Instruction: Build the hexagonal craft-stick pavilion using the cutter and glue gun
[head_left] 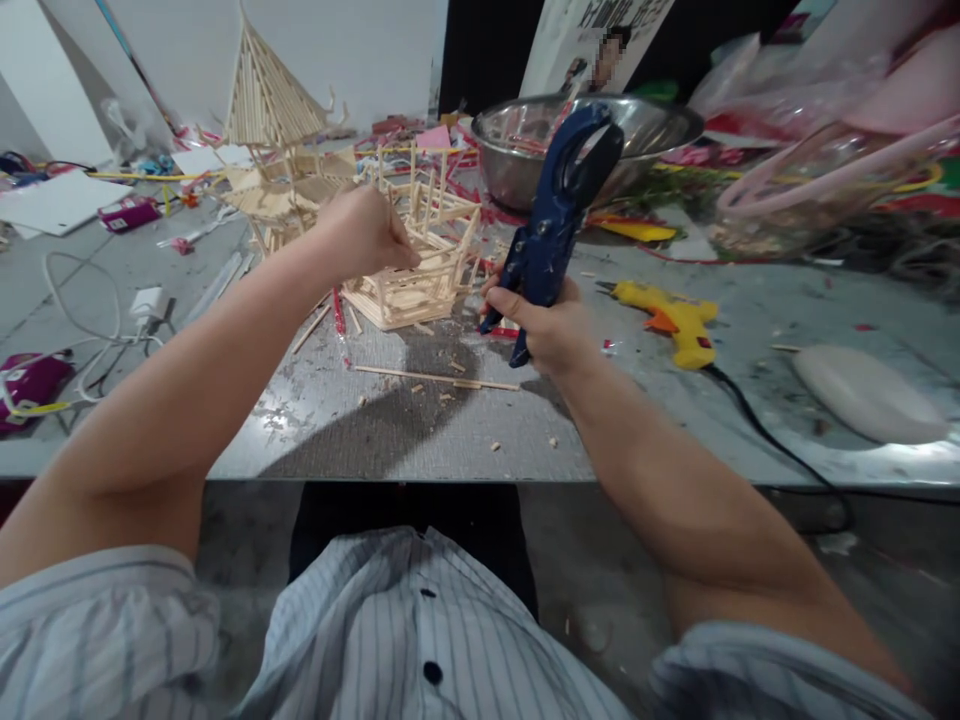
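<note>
My left hand (367,232) is closed in a pinch just above a low, unfinished frame of thin wooden sticks (405,295). Whatever its fingertips hold, if anything, is too small to make out. My right hand (551,325) grips a dark-blue hand cutter (547,230) that looks like a pipe cutter, its curved jaw end pointing up and away. Right of the frame, the cutter stays clear of the sticks. Behind my left wrist stands a stick pavilion model (270,95) with a pointed roof. One long thin stick (435,378) lies in front, among small offcuts.
To the right lies a yellow glue gun (679,320) with its black cord, near a whitish rounded object (870,393). A steel bowl (499,160) stands behind the cutter. At left are a white charger (150,303) with cable and purple boxes (34,385). The table edge (405,478) is close to me.
</note>
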